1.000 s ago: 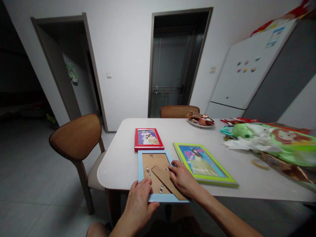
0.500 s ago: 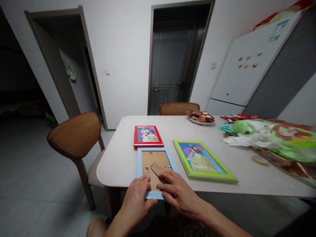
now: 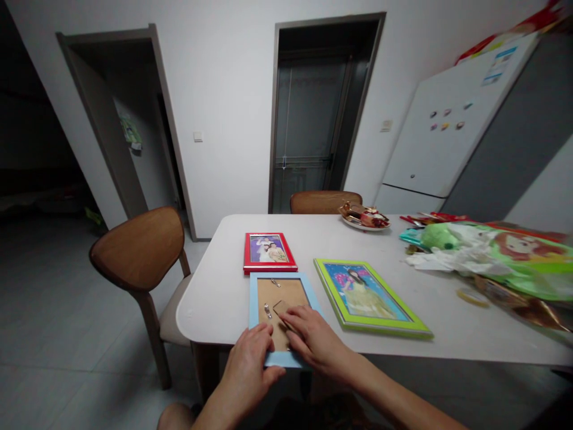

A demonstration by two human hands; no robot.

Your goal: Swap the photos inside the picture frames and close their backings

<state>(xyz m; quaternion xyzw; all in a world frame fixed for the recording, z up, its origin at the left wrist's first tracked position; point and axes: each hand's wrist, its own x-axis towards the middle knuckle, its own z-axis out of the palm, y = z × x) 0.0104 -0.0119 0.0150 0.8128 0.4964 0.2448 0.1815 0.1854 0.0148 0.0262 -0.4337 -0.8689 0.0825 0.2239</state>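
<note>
A light blue frame [image 3: 253, 304] lies face down at the table's near edge, its brown backing [image 3: 290, 289] and small metal clips showing. My left hand [image 3: 251, 352] grips the frame's lower left corner, thumb at the near edge and fingers on top. My right hand [image 3: 313, 337] rests over the right part of the backing, fingers bent together at the flap of the stand; whether they pinch it is hidden. Beyond the blue frame lies a red frame [image 3: 270, 270] with a photo. To the right is a lime green frame [image 3: 385, 327] with a photo.
Plastic bags and wrapping [image 3: 514, 257] cover the table's right side, with a tape roll [image 3: 473, 297] in front. A plate [image 3: 364, 226] of small items sits at the far edge. Wooden chairs stand at the left [image 3: 141, 257] and the far side [image 3: 324, 200].
My right hand has moved slightly up over the backing, and its fingers now cover the clip on the right. The whole view has shifted a little; my left hand holds the same corner.
</note>
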